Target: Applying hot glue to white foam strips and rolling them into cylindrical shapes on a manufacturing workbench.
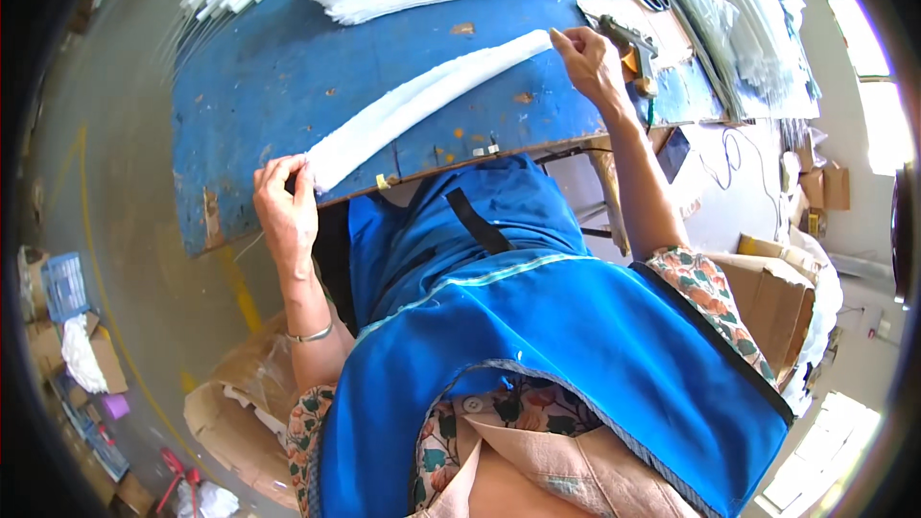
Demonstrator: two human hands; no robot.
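On blue bench [288,67], white strip [422,96] pinched at both ends: left hand [285,206], right hand [587,58]. May slip off near edge; could snag on tool [628,43] beside.

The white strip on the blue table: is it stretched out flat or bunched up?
Stretched out flat: the white strip lies along the blue table, left hand and right hand pinching opposite ends.

Bright daylight floods in from the windows [863,67] on my right, blown out to white glare. The blue counter [278,77] is evenly lit and sharp. Fisheye bending and dark vignetting crowd the rim; edges smear.
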